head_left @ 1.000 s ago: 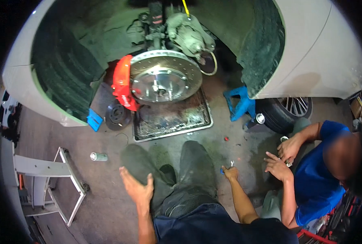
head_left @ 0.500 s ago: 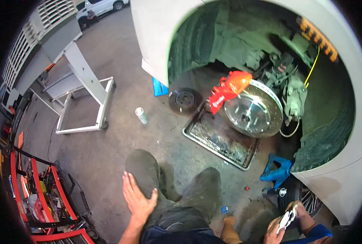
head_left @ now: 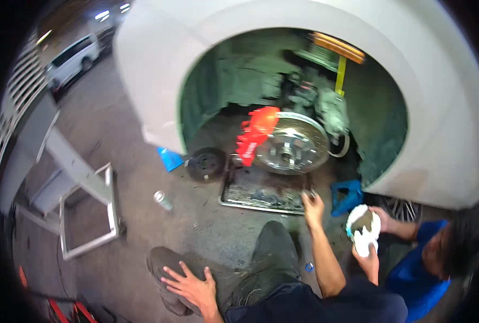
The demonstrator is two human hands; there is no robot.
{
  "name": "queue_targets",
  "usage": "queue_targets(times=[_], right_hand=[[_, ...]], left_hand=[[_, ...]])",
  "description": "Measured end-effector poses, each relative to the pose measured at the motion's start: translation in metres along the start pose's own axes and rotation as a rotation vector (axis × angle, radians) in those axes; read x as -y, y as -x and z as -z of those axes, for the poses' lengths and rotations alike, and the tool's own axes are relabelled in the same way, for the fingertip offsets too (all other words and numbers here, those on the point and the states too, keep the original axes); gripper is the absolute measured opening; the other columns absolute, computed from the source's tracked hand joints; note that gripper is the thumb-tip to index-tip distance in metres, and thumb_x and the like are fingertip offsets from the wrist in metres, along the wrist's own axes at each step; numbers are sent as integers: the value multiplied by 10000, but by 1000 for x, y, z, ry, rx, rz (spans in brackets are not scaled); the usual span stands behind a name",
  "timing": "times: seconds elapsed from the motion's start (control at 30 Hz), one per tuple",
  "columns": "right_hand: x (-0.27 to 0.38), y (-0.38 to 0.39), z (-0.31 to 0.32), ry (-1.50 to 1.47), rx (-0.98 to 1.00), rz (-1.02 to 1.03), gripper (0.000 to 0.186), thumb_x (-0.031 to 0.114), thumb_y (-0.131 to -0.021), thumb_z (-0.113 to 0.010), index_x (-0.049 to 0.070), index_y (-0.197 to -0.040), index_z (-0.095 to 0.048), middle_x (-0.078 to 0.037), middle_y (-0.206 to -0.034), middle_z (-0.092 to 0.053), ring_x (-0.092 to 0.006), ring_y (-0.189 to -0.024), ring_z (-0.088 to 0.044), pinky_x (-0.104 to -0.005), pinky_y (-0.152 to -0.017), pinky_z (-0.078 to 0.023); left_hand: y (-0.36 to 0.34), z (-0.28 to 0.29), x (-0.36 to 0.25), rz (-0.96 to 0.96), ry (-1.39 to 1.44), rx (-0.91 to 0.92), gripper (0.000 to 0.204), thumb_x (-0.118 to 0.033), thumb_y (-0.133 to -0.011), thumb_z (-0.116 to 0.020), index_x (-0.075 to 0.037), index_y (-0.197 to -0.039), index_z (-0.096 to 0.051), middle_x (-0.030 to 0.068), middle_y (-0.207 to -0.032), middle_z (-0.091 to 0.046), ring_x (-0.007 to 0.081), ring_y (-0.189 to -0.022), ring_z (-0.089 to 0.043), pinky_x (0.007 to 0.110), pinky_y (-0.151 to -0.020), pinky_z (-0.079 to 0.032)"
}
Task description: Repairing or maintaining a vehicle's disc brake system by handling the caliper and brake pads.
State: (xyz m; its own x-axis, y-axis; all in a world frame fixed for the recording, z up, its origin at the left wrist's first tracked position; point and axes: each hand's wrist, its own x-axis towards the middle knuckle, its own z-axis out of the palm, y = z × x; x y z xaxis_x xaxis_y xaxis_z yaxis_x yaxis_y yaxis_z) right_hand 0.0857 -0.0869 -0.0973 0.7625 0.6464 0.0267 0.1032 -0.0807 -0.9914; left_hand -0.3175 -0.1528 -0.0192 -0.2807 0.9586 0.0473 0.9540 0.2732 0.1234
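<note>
My left hand (head_left: 193, 286) rests with spread fingers on my left thigh (head_left: 161, 266), holding nothing. My right hand (head_left: 313, 209) is closed and reaches forward to the near right edge of a grimy metal tray (head_left: 231, 203). What it holds, if anything, is too small and blurred to name. Beyond it, a shiny brake disc (head_left: 317, 142) stands in the open wheel arch. A red brake caliper (head_left: 258, 132) sits at the disc's left side.
A co-worker in blue (head_left: 422, 280) at the right holds a crumpled white cloth or paper (head_left: 371, 237). Near them stands a blue stand (head_left: 347, 197). On the floor are a dark old disc (head_left: 206, 164), a spray can (head_left: 163, 199), a blue ring (head_left: 309, 267) and a wheeled frame (head_left: 89, 245).
My right hand has risen from the lower edge and stretched forward to the tray. The view has swung right and up. The co-worker has come further into view with the white cloth or paper.
</note>
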Motion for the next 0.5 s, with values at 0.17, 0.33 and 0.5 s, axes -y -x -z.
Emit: queue_targets(times=[0.17,0.33,0.5], right_hand=[[63,-28,-51,-470,380,-47,284,288,-979,-602,41,-1103,-536,-101,-855,-692,-175,-753,-694,-281,-613,-550],[100,-39,-63,-398,463,-127,264,291,-962,-627,49,-1068,-638,-30,-714,-641,-67,-466,-544,-202,-411,-400],[129,-81,-88,-316,494,-136,243,203,-968,-564,-27,-1013,-629,-86,-755,-669,-113,-513,-603,-219,-434,-445]], left_hand=[[6,-9,-21,128,-157,-34,841,-489,-756,-727,-115,-1451,-438,224,-1606,-81,524,-1418,-165,588,-1140,-206],[14,7,-29,25,-56,24,870,-460,-710,-762,-113,-1441,-442,222,-1604,-86,525,-1422,-145,605,-1137,-202],[12,11,-33,-108,49,-31,892,-453,-707,-762,-74,-1444,-433,254,-1589,-115,519,-1429,-130,597,-1146,-186]])
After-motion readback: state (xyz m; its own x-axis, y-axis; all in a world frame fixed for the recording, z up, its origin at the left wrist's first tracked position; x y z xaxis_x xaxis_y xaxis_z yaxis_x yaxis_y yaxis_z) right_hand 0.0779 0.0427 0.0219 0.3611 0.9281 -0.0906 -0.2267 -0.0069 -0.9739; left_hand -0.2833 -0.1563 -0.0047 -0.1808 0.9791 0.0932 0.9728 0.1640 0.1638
